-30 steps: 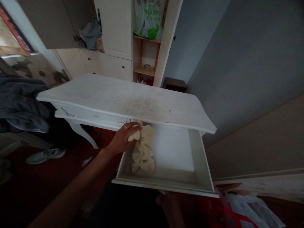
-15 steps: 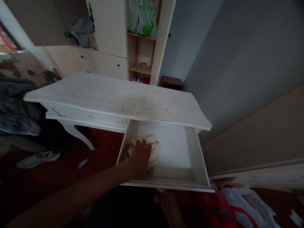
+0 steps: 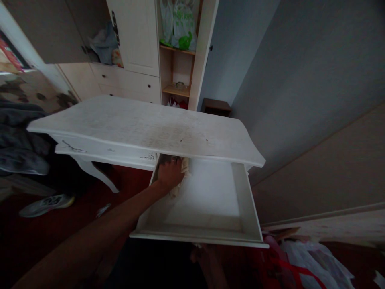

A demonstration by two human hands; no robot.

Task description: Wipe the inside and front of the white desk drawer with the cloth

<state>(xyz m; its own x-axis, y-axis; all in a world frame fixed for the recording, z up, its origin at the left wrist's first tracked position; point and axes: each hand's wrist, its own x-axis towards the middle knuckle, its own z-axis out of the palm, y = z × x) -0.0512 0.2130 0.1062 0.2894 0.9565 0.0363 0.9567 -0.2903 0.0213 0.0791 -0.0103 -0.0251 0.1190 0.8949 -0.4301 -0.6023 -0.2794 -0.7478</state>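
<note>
My left hand reaches into the pulled-out white drawer, near its back left corner. Its fingers are closed on a cream cloth, which lies against the drawer's floor and hangs partly out below the hand. Under the drawer's front edge, in shadow, is my right hand, fingers curled. A small pale bit shows at its fingertips, too dark to name. The drawer belongs to a white desk with a smudged, worn top.
Behind the desk stands a white wardrobe, with plastic bags on a shelf. Grey cloth is piled at the left. A shoe lies on the red floor. Right of the drawer are a red bag and a white plastic bag.
My left hand has slid the cloth from the drawer's front left toward its back left corner. My right hand stays below the front edge. The view has shifted slightly.
</note>
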